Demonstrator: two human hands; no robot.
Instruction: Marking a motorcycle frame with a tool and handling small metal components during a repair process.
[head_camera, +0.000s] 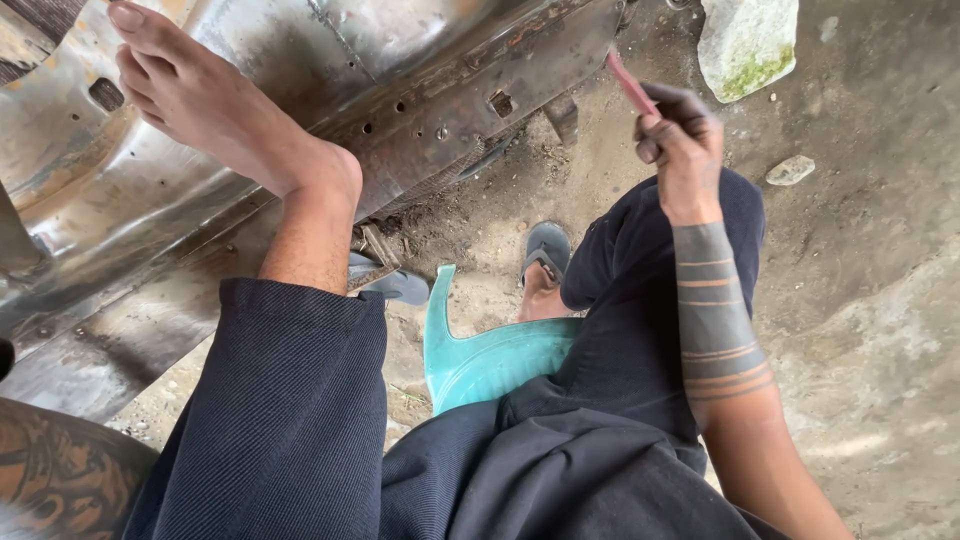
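A: Since the right hand (680, 135) is the only 1 doing anything, where does its thing sit?

B: A thin reddish-pink strip (630, 82), flat and narrow, is pinched in the curled fingers (662, 128) of that hand. It sticks out up and to the left of the knuckles, so its long axis runs diagonally toward the metal panel (420, 90).

A: So the hand is closed around it?

B: Yes, wrapped on the lower end; the free tip hangs just short of the panel's rusty edge, not touching as far as I can tell.

A: And the left hand?

B: Only a tattooed forearm (60, 475) shows at the bottom left corner; the hand itself is out of sight. The right is plainly nearer.

A: What lies around?

B: A bare foot (210, 105) rests on the dented, bare-metal panel. The person sits on a teal plastic stool (480, 355), the other foot in a grey sandal (547, 248); a second sandal (395, 285) lies beside the panel. The ground (870, 300) is dirt and rough concrete, with a mossy stone (748, 40) beyond the hand.
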